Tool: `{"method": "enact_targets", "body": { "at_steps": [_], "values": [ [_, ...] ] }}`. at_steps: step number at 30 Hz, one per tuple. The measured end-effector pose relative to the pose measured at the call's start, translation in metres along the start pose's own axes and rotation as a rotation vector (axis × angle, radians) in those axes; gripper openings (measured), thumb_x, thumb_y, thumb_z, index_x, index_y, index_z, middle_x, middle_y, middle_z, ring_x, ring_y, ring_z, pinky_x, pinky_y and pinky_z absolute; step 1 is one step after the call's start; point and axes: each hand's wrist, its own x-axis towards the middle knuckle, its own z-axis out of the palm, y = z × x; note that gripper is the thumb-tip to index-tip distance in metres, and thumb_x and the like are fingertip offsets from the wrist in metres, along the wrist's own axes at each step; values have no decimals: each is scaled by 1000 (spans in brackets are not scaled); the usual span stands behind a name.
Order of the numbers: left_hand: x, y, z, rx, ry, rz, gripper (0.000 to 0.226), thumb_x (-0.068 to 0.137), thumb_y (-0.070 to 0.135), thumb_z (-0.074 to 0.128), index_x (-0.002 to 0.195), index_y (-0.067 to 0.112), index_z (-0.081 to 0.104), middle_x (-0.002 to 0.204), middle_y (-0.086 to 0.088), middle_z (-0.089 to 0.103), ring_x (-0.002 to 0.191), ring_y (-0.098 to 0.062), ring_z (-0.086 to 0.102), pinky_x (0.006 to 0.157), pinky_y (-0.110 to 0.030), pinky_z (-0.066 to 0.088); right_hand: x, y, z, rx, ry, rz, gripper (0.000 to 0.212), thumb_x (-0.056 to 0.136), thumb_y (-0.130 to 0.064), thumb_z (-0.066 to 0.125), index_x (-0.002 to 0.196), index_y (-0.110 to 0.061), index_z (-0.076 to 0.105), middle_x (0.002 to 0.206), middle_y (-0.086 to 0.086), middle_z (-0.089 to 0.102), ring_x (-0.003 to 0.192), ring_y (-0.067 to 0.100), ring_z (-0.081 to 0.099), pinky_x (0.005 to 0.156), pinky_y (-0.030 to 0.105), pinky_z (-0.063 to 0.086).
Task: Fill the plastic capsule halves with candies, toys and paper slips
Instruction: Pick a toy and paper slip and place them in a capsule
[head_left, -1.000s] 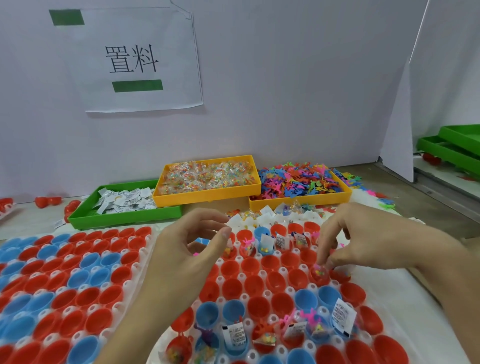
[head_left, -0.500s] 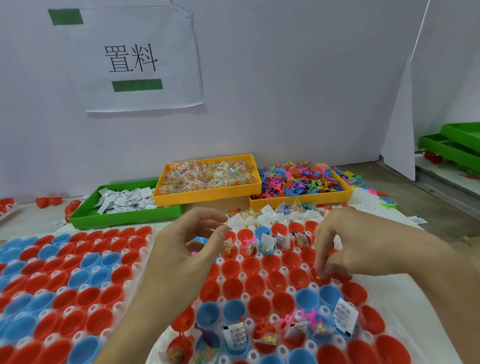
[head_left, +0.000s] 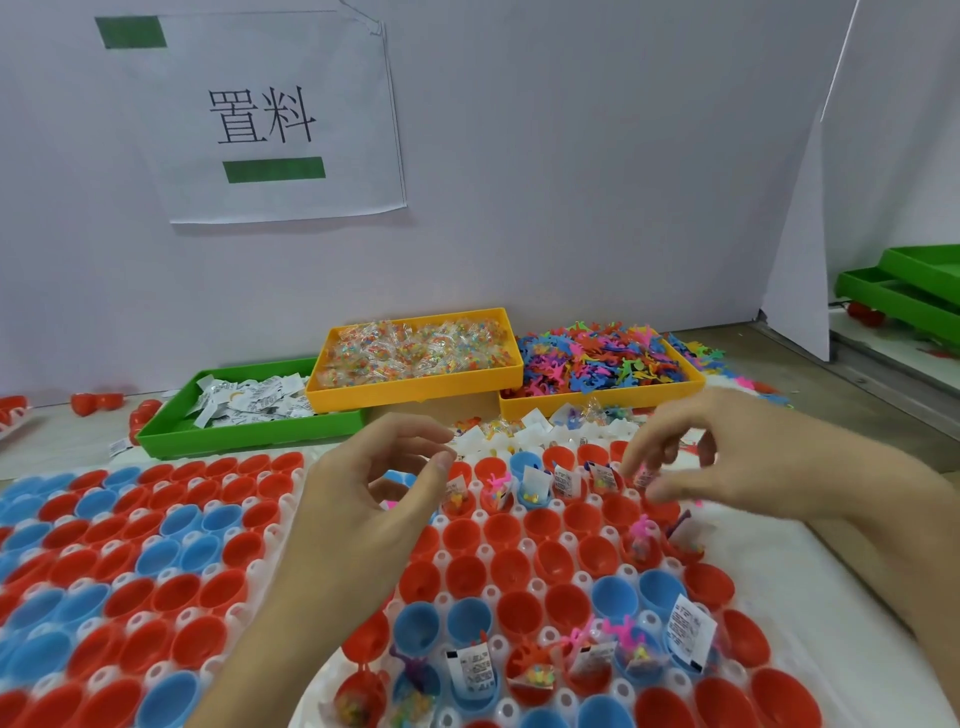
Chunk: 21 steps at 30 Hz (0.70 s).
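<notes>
Capsule halves (head_left: 524, 561) sit open in the near white rack, mid rows unfilled; both grips, left hand (head_left: 363, 499) and right hand (head_left: 727, 467), hover loosely curled, contents indiscernible, so a careless reach risks toppling upright slips (head_left: 688, 626).

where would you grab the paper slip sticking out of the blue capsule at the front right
Pinch the top edge of the paper slip from above, thumb on one flat face and a finger on the other. It stands nearly upright, leaning a little, and rises well above the rim of the blue capsule half, so the upper part is free while the lower end sits down among the other contents.
</notes>
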Motion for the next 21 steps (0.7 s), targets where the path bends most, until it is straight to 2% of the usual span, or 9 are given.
{"method": "enact_targets", "body": {
  "at_steps": [3, 6, 9, 11, 13, 15, 17, 18, 21],
  "values": [
    [0, 1, 0, 12, 0, 0, 18, 87, 8, 68, 90, 26, 71, 84, 4, 72, 82, -13, 68, 65, -19, 53, 8, 32, -5, 54, 286, 42, 16, 89, -23, 72, 87, -39, 75, 85, -20, 72, 82, -1, 65, 62, 12, 48],
    [0, 2, 0, 23, 10, -2, 17, 88, 9, 68, 90, 25, 71, 85, 3, 73, 81, -12, 67, 67, -21, 54, 16, 77, 2, -4, 502, 302, 16, 95, -11, 63, 101, -22, 73, 95, -6, 70, 79, 4, 61, 59, 17, 42],
    [0, 2, -1, 31, 19, -6, 16, 88, 9, 68, 90, 25, 71, 85, 3, 73, 80, -10, 67, 67, -23, 55, 18, 107, 10, -53, 482, 489, 16, 94, -10, 64, 105, -14, 75, 90, 0, 68, 82, 20, 60, 72, 28, 45],
    [0, 1, -1, 34, 24, -11, 17, 88, 8, 67, 89, 24, 71, 85, 3, 73, 80, -11, 67, 67, -26, 56, 21, 110, 15, -64, 457, 497, 8, 91, -15, 70, 96, -17, 76, 82, -5, 67, 75, 17, 61, 66, 27, 44],
    [0, -1, -1, 34, 30, -20, 18, 88, 7, 67, 88, 24, 71, 83, 3, 72, 80, -12, 67, 67, -28, 55, 27, 106, 22, -67, 448, 487, 6, 89, -18, 72, 94, -19, 76, 82, -5, 68, 72, 13, 59, 61, 26, 42],
    [1, -2, -1, 44, 29, -26, 18, 89, 7, 67, 88, 25, 71, 83, 3, 72, 81, -13, 67, 67, -28, 55, 34, 104, 31, -102, 447, 482, 15, 92, -20, 69, 106, -16, 75, 101, 2, 72, 83, 17, 60, 74, 27, 44],
    [1, -3, -2, 58, 28, -25, 18, 89, 8, 67, 88, 25, 71, 83, 4, 73, 82, -13, 68, 67, -27, 55, 40, 102, 39, -168, 433, 496, 26, 98, -23, 61, 120, -14, 70, 123, 6, 68, 106, 22, 60, 93, 34, 49],
    [1, -3, -2, 66, 28, -23, 18, 89, 9, 67, 88, 26, 71, 84, 5, 73, 82, -12, 68, 67, -25, 55, 43, 100, 43, -199, 423, 507, 27, 100, -24, 57, 121, -14, 70, 124, 6, 67, 110, 24, 60, 97, 38, 51],
    [1, -3, -2, 80, 29, -20, 17, 90, 10, 66, 89, 27, 71, 85, 6, 73, 83, -11, 68, 68, -23, 55, 49, 95, 51, -296, 457, 566, 26, 100, -34, 56, 99, -14, 74, 102, 7, 72, 89, 22, 63, 77, 32, 54]
  ]
}}
